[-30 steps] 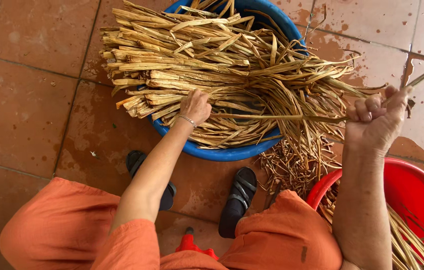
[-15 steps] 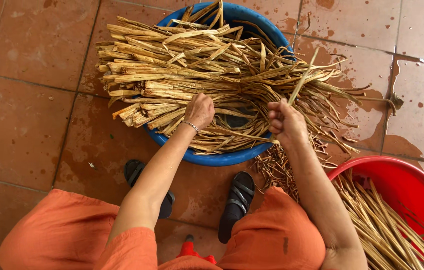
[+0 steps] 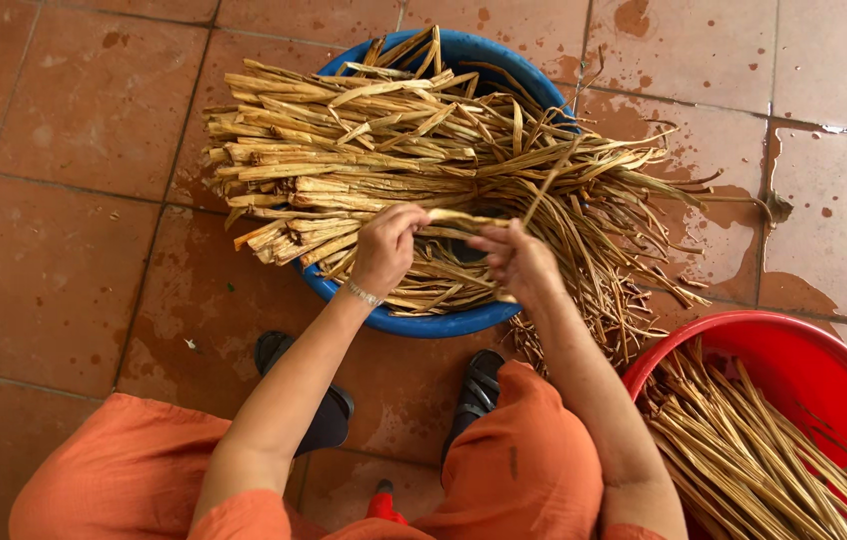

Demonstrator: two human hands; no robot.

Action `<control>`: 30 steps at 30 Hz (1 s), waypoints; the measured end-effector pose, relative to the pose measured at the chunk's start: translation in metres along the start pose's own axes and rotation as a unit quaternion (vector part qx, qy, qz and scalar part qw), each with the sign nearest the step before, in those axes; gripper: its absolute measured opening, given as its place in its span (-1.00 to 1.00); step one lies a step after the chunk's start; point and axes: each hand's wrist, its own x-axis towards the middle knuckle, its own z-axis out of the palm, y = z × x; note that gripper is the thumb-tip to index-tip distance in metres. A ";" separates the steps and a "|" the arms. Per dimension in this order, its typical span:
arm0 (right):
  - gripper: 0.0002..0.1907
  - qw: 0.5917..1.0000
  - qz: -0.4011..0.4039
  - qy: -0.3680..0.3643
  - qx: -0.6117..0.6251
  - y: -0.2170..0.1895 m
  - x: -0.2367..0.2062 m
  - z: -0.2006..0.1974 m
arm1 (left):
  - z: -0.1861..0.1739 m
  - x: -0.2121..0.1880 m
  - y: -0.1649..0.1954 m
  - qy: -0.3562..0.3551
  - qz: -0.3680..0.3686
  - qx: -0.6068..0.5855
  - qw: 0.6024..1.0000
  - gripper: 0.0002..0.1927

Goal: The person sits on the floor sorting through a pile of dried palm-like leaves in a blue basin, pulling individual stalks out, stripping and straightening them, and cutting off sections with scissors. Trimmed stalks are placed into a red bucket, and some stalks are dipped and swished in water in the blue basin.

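Observation:
A blue basin (image 3: 414, 320) on the tiled floor is heaped with long tan dried plant stalks (image 3: 344, 160) that spill over its rim to the right. Both hands meet over the near part of the heap. My left hand (image 3: 386, 250) pinches one flat stalk (image 3: 454, 218) at its left part. My right hand (image 3: 518, 260) grips the same stalk just to the right, and a thin strip rises from the fingers toward the upper right. A thin bracelet sits on my left wrist.
A red basin (image 3: 794, 345) at the lower right holds several thinner, paler strips (image 3: 744, 450). Loose stalk scraps (image 3: 594, 320) lie on the wet tiles between the two basins. Black sandals (image 3: 474, 385) and orange-clothed knees are below the blue basin.
My right hand came down from high on the right, where it held a long strip, to the heap beside my left hand. Both hands now grip one stalk.

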 end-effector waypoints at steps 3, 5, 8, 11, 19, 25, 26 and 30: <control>-0.47 0.997 0.033 -0.070 0.027 0.011 -0.001 0.028 | -0.036 -0.019 0.039 0.073 0.141 -0.002 0.987 -0.80; -0.47 0.992 -0.010 -0.108 0.061 0.008 -0.002 0.038 | -0.057 -0.028 0.064 0.070 0.135 -0.031 0.988 -0.79; -0.65 0.985 -0.125 -0.032 0.117 -0.012 -0.003 0.039 | -0.099 -0.039 0.093 0.117 0.091 -0.061 0.987 -0.70; -0.65 0.971 -0.155 -0.046 0.175 -0.036 -0.009 0.037 | -0.158 -0.057 0.107 0.179 0.038 -0.080 0.980 -0.75; -0.74 0.932 -0.329 -0.062 0.140 -0.065 -0.090 0.087 | -0.217 -0.086 0.083 0.281 -0.036 -0.124 0.951 -0.80; -0.77 0.865 -0.484 -0.124 0.057 -0.103 -0.149 0.137 | -0.223 -0.093 0.039 0.317 -0.191 -0.182 0.911 -0.72; -0.77 0.865 -0.483 -0.122 0.057 -0.104 -0.155 0.141 | -0.218 -0.094 0.035 0.287 -0.206 -0.174 0.919 -0.73; -0.78 0.870 -0.460 -0.098 0.151 -0.111 -0.166 0.131 | -0.205 -0.097 0.014 0.253 -0.158 -0.110 0.948 -0.73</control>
